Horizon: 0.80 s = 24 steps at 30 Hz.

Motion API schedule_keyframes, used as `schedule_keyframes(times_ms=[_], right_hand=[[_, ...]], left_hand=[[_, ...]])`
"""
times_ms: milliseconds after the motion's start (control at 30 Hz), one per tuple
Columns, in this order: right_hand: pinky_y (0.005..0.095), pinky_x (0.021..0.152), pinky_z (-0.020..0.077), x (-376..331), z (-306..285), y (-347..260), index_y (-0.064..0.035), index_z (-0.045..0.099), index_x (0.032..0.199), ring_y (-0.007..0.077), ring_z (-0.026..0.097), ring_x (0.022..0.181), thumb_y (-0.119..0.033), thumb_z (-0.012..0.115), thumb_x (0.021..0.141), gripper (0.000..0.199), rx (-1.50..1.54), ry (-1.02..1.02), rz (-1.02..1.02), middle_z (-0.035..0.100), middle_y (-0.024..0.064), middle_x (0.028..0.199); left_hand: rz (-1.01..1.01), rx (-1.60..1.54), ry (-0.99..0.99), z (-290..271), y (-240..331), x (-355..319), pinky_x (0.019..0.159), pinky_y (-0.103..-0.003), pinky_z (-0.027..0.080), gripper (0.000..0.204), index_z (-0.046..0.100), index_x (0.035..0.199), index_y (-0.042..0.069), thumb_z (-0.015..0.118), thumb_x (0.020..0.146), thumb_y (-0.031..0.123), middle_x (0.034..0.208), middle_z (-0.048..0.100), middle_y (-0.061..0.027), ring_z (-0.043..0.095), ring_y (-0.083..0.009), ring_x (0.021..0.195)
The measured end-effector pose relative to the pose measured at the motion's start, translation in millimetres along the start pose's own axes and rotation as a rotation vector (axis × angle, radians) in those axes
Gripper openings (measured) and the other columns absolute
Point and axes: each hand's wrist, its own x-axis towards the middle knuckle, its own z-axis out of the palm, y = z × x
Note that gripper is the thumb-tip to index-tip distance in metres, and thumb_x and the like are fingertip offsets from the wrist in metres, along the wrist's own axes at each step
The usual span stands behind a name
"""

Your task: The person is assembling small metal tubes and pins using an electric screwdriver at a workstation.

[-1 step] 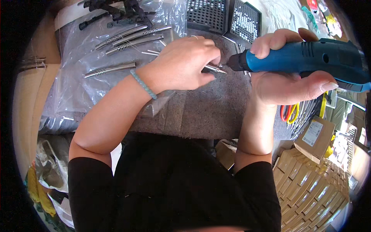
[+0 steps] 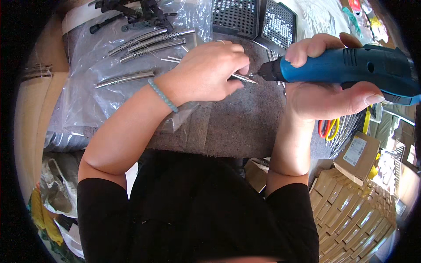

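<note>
While left fingers (image 2: 240, 58) pinch a pointed metal piece (image 2: 244, 79) | right fingers (image 2: 296, 57) clasp a blue driver (image 2: 326, 65) (aimed left)

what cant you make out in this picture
All in the head view:
- Rear of the slim, pointed silver metal piece: hidden by the left hand.
- Back end of the blue power tool with a black nose: cut off by the right edge.
- Whether the right hand presses a switch: not visible behind tool and palm.
- Top of the dark, tangled black parts: cut off by the upper edge.
</note>
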Motion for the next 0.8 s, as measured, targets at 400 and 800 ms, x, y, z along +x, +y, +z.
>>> schedule_keyframes(times_ms=[400, 800], right_hand=[[0.0324, 0.053, 0.0444, -4.3, 2.3, 1.2, -0.0034, 0.039, 0.114, 0.0192, 0.053, 0.056, -0.082, 0.033, 0.072, 0.089, -0.009, -0.009, 0.014, 0.054, 0.0110, 0.076], [0.0305, 0.051, 0.0456, -4.8, 1.7, 12.6, -0.0034, 0.039, 0.117, 0.0185, 0.054, 0.056, -0.081, 0.030, 0.074, 0.089, 0.037, -0.117, -0.009, 0.054, 0.0117, 0.076]], left_hand=[[-0.034, 0.020, -0.038, -0.7, 0.9, 0.4, 0.066, -0.038, 0.046, 0.014, 0.061, 0.077, 0.005, 0.070, 0.070, 0.013, 0.081, 0.056, -0.0082, 0.057, -0.0286, 0.078], [-0.037, 0.014, -0.021, 2.0, -2.0, -1.5, 0.065, -0.038, 0.046, 0.014, 0.060, 0.076, 0.005, 0.071, 0.069, 0.011, 0.078, 0.055, -0.0084, 0.056, -0.0285, 0.077]])
